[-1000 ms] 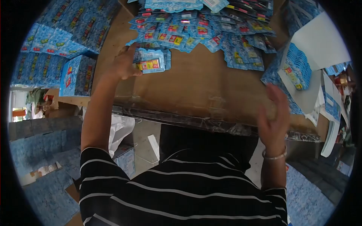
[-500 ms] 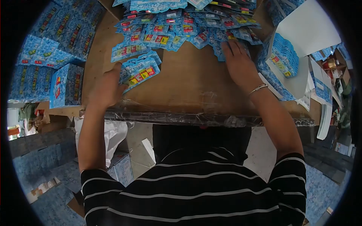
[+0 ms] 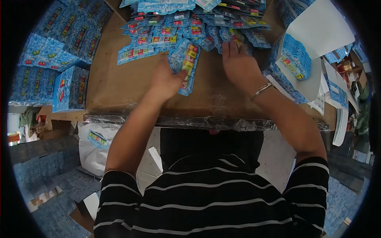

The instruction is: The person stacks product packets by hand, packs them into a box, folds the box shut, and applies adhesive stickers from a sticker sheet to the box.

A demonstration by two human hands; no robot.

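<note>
A blue printed blister packet (image 3: pixel 186 59) with red and yellow pieces in its window stands tilted in my left hand (image 3: pixel 166 81). My left thumb and fingers close on its left and lower edge, and another card edge seems to show behind it. To the right, my right hand (image 3: pixel 241 69) lies with fingers stretched over a similar packet (image 3: pixel 237 36) at the front of the pile. Its thumb is hidden. More of these packets form an overlapping heap (image 3: pixel 170 29) across the back of the table (image 3: pixel 127 85).
Blue display boxes (image 3: pixel 69 89) are stacked at the left. An open box (image 3: pixel 295 59) holding a row of packets stands at the right, its white lid raised. Below the table edge, a white bag (image 3: pixel 89 156) has a packet (image 3: pixel 98 139) on it.
My left hand has moved right, and its packet has turned more upright. My right hand has shifted slightly left over the pile. A packet now shows on the white bag.
</note>
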